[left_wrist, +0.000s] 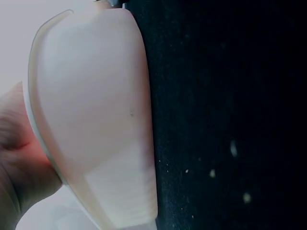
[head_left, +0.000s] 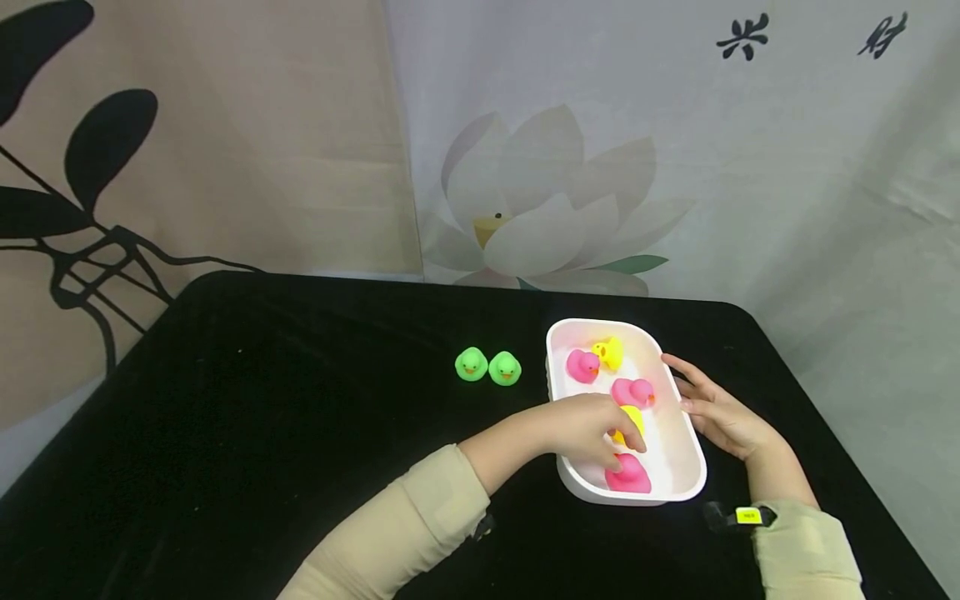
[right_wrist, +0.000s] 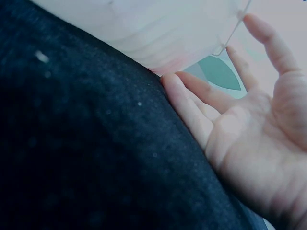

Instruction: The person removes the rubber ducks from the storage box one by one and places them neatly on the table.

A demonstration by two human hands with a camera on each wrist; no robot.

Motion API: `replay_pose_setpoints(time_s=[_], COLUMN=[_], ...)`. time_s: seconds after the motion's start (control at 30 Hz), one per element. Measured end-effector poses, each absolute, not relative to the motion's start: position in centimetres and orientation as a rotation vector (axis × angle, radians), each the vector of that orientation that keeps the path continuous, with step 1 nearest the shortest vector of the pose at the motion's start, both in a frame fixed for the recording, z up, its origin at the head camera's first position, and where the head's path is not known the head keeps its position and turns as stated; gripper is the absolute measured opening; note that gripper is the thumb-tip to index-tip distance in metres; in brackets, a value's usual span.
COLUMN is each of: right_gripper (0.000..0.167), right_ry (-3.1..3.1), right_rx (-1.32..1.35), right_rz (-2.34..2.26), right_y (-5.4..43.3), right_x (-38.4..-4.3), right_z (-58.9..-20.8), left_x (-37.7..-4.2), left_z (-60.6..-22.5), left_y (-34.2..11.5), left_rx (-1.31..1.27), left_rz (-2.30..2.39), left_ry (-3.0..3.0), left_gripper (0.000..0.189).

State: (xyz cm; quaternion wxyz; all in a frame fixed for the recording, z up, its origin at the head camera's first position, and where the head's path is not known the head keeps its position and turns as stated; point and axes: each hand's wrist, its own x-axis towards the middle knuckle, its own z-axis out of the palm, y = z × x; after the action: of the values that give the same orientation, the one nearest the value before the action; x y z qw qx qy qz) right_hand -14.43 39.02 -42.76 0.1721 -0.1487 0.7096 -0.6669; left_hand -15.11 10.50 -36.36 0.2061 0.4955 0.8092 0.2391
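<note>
A white plastic tub holds pink and yellow rubber ducks. My left hand reaches over its near left side in the head view, fingers curled round a yellow duck; the duck is partly hidden by them. The thumb comes right up to a pink duck. In the left wrist view the left hand passes over the rim, and the tub's wall hides its fingers. Outside the tub, my right hand rests extended fingers against its right side. The right wrist view shows its fingertips by the tub's base.
Farther up in the tub are another yellow duck, a pink duck and one more pink duck. Two green ducks, one left and one right, sit left of the tub on the black tablecloth. A printed curtain hangs behind.
</note>
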Motion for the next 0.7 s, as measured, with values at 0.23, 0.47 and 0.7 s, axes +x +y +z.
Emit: replay_pose_setpoints(time_s=[0.23,0.47,0.7], right_gripper=[0.064,0.065,0.065], right_ry=[2.009,2.011,2.010], right_rx=[-0.446,-0.419,-0.430], right_rz=[-1.886,-1.886,-1.884], right_y=[38.97,38.91,38.85], right_x=[-14.37,-14.34,-14.29], right_z=[-42.58,-42.50,-42.41], left_x=[-14.79,-14.75,-14.77], left_z=[-36.34,-36.43,-36.51], left_y=[11.00,11.10,10.99], left_rx=[1.321,1.328,1.327], left_rz=[0.601,0.592,0.605], left_ry=[2.281,2.290,2.282], left_gripper=[0.038,0.035,0.034])
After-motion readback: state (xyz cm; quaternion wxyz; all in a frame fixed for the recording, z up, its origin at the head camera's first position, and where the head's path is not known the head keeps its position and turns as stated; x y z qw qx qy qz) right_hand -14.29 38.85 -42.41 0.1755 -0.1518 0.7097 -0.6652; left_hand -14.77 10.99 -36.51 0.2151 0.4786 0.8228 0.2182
